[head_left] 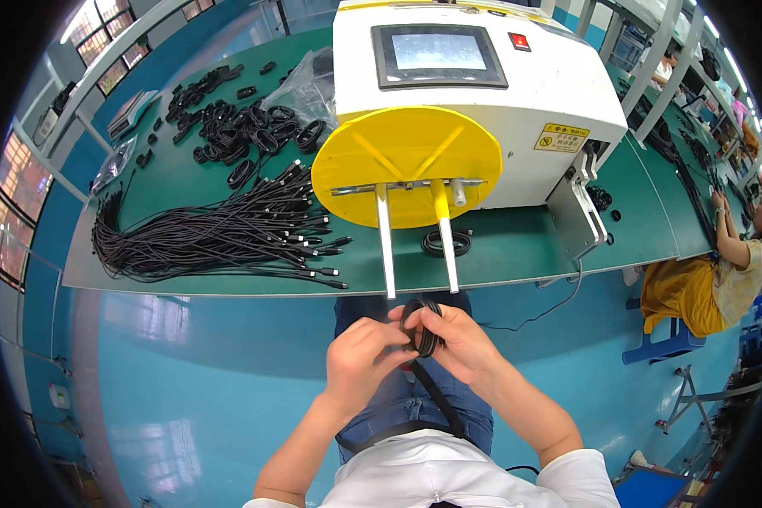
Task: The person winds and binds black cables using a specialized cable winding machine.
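Note:
Above my lap, just off the table's front edge, a small coil of black cable [432,342] is between my two hands. My right hand [466,340] grips the coil from its right side, thumb across the top. The fingers of my left hand [360,360] are pinched together at the coil's left side; their tips partly hide what they hold there. Just beyond my hands, two metal prongs [384,245] stick out from a yellow disc [406,161] on a white machine [525,102]. Another coiled black cable [445,243] lies on the table under the machine's disc.
A bundle of loose black cables [203,233] lies on the green table [364,271] at the left. Behind it are a heap of coiled cables [229,127] and a clear plastic bag [306,89]. A metal bracket [577,212] stands at right. Another person [720,262] sits farther right.

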The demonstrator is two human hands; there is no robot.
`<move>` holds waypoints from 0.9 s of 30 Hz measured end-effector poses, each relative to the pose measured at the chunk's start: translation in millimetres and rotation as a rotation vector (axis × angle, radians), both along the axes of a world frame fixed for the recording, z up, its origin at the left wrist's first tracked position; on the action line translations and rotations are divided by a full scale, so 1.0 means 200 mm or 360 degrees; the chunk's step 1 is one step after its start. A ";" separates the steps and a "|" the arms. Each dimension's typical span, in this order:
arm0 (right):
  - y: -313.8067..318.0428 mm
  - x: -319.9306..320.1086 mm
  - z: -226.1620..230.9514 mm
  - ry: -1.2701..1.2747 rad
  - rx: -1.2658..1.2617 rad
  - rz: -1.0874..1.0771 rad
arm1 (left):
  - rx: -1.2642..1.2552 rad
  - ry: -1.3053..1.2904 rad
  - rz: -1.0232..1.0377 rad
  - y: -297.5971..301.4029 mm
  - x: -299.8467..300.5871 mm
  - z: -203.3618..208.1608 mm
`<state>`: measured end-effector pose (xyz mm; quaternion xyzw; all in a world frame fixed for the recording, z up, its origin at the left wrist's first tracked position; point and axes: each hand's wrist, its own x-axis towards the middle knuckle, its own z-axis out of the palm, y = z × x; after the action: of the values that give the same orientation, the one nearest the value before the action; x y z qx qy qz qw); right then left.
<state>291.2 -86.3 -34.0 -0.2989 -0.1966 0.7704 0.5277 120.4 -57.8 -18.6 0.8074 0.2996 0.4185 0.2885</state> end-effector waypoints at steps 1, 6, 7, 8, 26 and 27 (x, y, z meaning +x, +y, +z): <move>-0.01 -0.01 0.00 -0.0115 0.0002 -0.0013 | 0.0006 -0.0002 0.0001 0.00 0.01 0.00; -0.04 -0.05 -0.03 -0.0114 -0.0073 0.0022 | -0.0529 0.0043 0.0189 -0.03 0.06 0.05; -0.04 -0.06 -0.03 -0.0061 -0.0060 -0.0028 | -0.0622 0.0034 0.0192 -0.03 0.07 0.07; -0.05 -0.07 -0.03 -0.0008 -0.0048 -0.0078 | -0.0715 0.0025 0.0194 -0.03 0.07 0.08; -0.03 -0.12 0.03 0.0220 0.0284 -0.0276 | -0.0073 0.0057 0.0222 -0.03 0.05 0.07; -0.03 -0.12 0.02 0.0240 0.0291 -0.0256 | -0.0019 0.0039 0.0213 -0.03 0.04 0.05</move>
<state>266.5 -91.6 -29.5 -0.2056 -0.2012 0.7248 0.6260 128.8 -63.8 -9.2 0.7889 0.3590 0.4251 0.2611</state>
